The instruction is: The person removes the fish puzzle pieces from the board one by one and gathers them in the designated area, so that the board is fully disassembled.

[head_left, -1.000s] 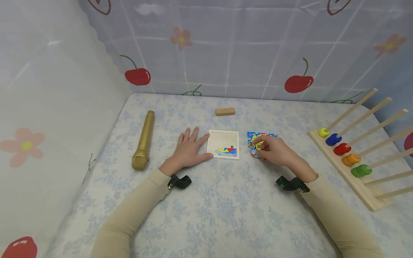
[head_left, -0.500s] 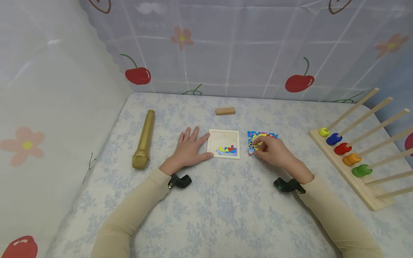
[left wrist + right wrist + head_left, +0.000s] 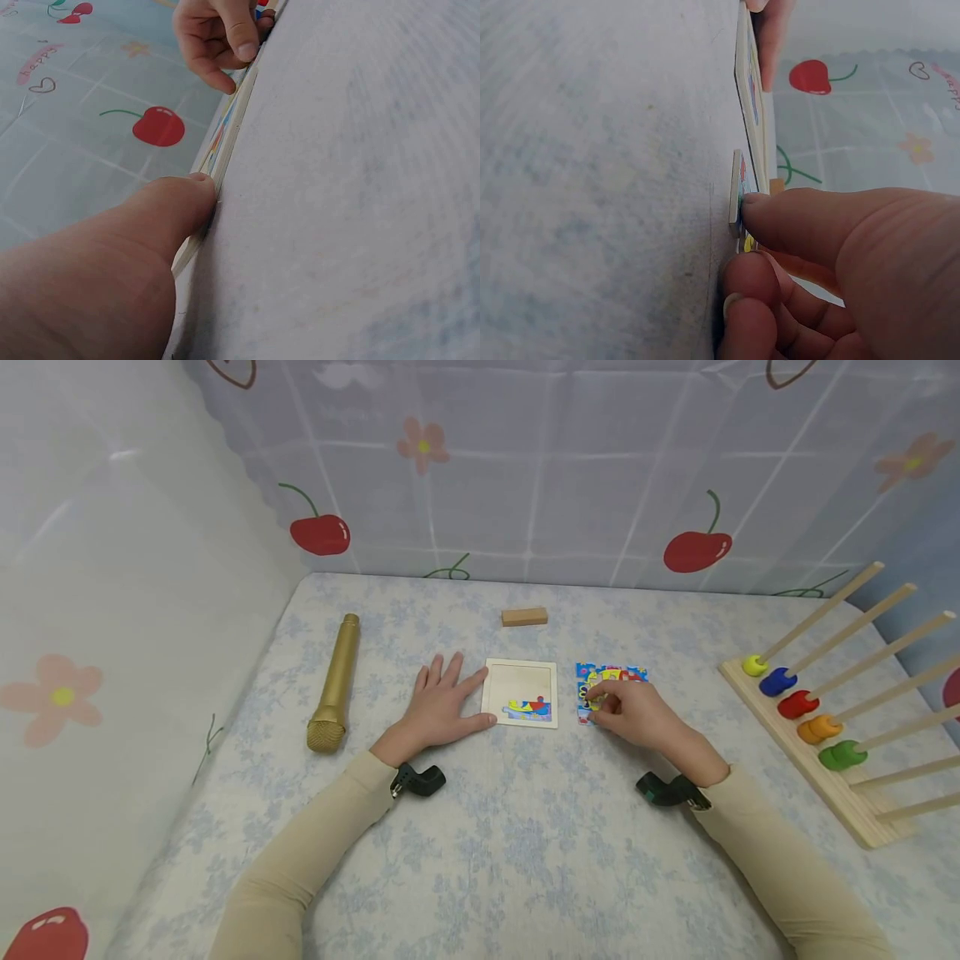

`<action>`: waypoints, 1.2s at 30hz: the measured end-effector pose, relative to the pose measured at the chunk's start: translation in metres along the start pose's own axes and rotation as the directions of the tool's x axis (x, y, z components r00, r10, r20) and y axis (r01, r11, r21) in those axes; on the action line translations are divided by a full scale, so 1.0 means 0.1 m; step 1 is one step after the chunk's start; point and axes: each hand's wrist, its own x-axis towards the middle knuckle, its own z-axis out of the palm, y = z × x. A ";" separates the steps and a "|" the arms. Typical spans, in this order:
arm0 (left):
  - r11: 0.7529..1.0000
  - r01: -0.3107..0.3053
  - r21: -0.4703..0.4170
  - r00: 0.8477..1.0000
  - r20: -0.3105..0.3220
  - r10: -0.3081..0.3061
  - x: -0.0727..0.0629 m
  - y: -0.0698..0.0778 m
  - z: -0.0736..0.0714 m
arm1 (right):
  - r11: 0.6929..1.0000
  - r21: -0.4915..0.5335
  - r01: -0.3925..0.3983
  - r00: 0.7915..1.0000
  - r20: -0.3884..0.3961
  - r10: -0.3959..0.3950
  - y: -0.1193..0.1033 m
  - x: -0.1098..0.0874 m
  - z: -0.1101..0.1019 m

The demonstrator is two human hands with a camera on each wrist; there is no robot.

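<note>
My left hand (image 3: 441,708) lies flat on the tablecloth with fingers spread, its thumb and index finger touching the left edge of a square wooden puzzle tray (image 3: 486,693). In the tray's lower right sit colourful joined puzzle pieces (image 3: 529,709). Right of the tray, my right hand (image 3: 633,712) is over a group of loose puzzle pieces (image 3: 636,673), partly hiding them. Its thumb and curled fingers pinch a small puzzle piece (image 3: 736,191) at the group's near left corner. That piece looks low at the cloth in the right wrist view; whether it is lifted I cannot tell.
A gold toy microphone (image 3: 335,689) lies to the left. Behind the tray is a small wooden block (image 3: 524,617). On the right stands a wooden peg rack (image 3: 810,760) with coloured beads on several slanting pegs. A patterned curtain (image 3: 510,477) hangs behind the table.
My right hand has shifted slightly left at the near left corner of the loose pieces, then held nearly still. My left hand and the tray have stayed in place.
</note>
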 end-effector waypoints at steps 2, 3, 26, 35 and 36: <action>1.000 0.001 0.001 1.000 0.001 -0.001 0.00 0.00 0.00 | 1.000 0.001 0.003 1.000 -0.006 -0.003 0.00 0.00 0.00; 1.000 0.001 0.000 1.000 0.001 -0.001 0.00 0.00 0.00 | 1.000 0.004 0.002 1.000 -0.009 -0.002 -0.01 0.00 0.00; 1.000 0.001 -0.001 1.000 -0.005 -0.001 0.01 -0.01 0.01 | 1.000 -0.002 0.022 0.999 -0.037 -0.022 0.01 -0.01 0.01; 1.000 -0.001 -0.001 1.000 -0.006 0.001 0.02 -0.02 0.02 | 1.000 -0.006 0.023 0.999 -0.049 -0.023 0.01 -0.02 0.02; 1.000 0.000 -0.001 1.000 -0.005 0.000 0.02 -0.02 0.02 | 1.000 -0.006 0.023 0.998 -0.049 -0.023 0.01 -0.02 0.01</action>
